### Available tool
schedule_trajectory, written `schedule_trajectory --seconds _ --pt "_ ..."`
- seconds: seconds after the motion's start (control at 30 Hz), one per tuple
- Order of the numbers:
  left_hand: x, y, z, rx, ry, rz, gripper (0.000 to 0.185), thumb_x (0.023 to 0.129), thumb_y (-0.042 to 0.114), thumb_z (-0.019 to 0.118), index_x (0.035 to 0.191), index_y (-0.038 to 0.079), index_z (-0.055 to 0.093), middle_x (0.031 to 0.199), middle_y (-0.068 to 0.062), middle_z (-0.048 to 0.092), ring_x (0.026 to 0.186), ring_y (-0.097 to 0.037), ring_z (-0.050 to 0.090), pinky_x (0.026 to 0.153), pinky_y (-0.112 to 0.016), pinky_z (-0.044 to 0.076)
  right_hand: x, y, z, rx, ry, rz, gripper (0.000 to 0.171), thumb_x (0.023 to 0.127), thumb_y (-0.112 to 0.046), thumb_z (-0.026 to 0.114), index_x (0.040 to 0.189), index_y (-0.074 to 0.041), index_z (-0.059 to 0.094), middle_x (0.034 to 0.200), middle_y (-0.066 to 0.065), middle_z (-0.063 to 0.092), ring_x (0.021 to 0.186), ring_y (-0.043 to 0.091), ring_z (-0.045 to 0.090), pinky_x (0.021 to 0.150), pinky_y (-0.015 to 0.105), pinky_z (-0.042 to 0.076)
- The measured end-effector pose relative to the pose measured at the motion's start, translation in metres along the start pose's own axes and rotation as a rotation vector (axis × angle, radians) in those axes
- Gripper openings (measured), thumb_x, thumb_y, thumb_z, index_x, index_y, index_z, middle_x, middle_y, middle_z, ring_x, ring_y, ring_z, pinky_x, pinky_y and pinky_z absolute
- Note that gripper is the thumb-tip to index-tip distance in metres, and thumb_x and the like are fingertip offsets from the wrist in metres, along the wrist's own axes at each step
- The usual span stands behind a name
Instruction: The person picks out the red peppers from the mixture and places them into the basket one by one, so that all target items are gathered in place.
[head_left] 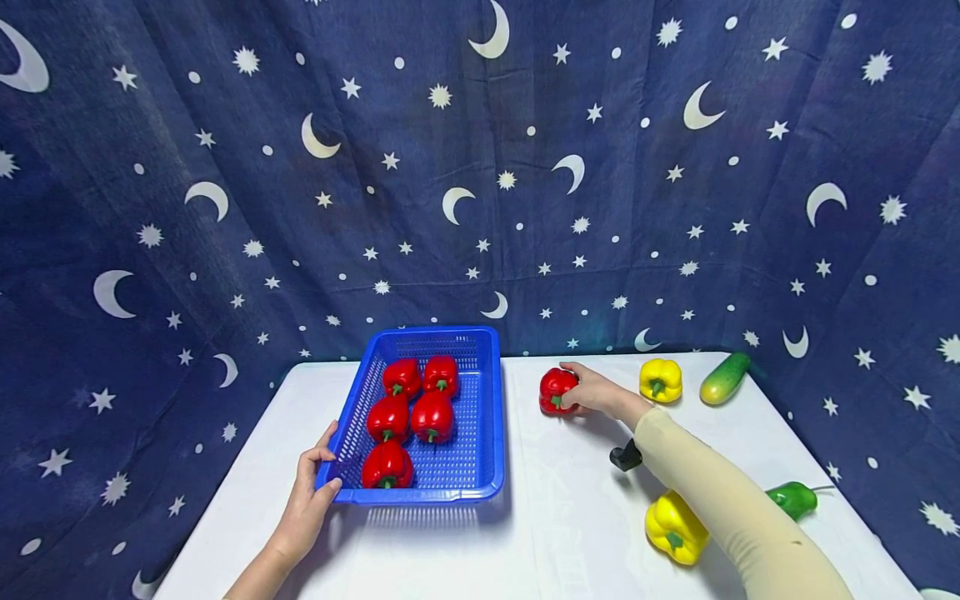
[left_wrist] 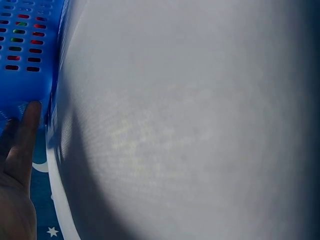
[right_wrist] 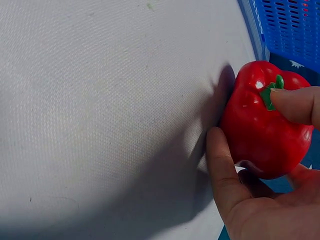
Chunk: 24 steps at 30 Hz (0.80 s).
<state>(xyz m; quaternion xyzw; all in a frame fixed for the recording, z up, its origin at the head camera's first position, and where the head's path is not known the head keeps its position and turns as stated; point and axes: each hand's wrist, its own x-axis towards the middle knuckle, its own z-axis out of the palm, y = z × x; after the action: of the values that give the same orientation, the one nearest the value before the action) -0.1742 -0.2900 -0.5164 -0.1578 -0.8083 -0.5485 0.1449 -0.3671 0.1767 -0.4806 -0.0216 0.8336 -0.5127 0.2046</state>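
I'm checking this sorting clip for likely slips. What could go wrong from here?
The right hand holds the loose red pepper with thumb and fingers only; the glossy surface might slip from that grip.

The blue basket overhangs the table's near-left part, steadied by the left hand at one corner; it could tip or slide.

The sleeve passes right over the yellow pepper and could knock it.
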Motion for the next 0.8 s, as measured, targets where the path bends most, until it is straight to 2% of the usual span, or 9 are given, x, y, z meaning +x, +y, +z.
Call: schedule_trajectory --seconds 0.2,0.43,0.6,0.8 --pt "0.000 -0.001 -0.001 0.014 0.001 -0.010 0.031 0.088 -0.001 0.044 0.114 0.001 0.027 0.154 -0.002 0.013 0.136 -0.008 0.021 0.095 -0.014 0.029 0.001 0.000 0.000 0.000 0.000 0.014 0.095 0.064 0.002 0.071 0.145 -0.016 0.025 0.134 0.021 0.036 0.106 0.033 0.044 0.070 0.034 0.051" --pt "0.001 0.000 0.000 0.006 0.000 0.011 0.031 0.088 -0.003 0.044 0.114 0.000 0.027 0.154 -0.007 0.014 0.134 -0.005 0.023 0.095 -0.014 0.030 0.002 0.001 -0.001 -0.003 0.001 0.008 0.097 0.062 0.003 0.072 0.145 -0.016 0.026 0.135 0.021 0.034 0.110 0.035 0.041 0.071 0.033 0.051" --pt "0.001 0.016 0.001 0.009 -0.006 0.036 0.030 0.087 -0.007 0.042 0.112 -0.005 0.027 0.152 -0.017 0.013 0.135 -0.010 0.024 0.095 -0.014 0.030 0.003 0.003 -0.001 0.001 0.005 -0.002 0.095 0.062 0.003 0.072 0.143 -0.016 0.028 0.134 0.021 0.035 0.110 0.035 0.041 0.070 0.033 0.051" --pt "0.000 0.037 0.004 0.013 -0.004 0.037 0.027 0.088 -0.007 0.041 0.111 -0.007 0.026 0.151 -0.022 0.013 0.134 -0.010 0.025 0.095 -0.014 0.030 0.002 0.004 0.000 -0.002 0.008 0.000 0.092 0.063 0.003 0.071 0.142 -0.017 0.029 0.134 0.022 0.035 0.108 0.035 0.042 0.068 0.033 0.051"
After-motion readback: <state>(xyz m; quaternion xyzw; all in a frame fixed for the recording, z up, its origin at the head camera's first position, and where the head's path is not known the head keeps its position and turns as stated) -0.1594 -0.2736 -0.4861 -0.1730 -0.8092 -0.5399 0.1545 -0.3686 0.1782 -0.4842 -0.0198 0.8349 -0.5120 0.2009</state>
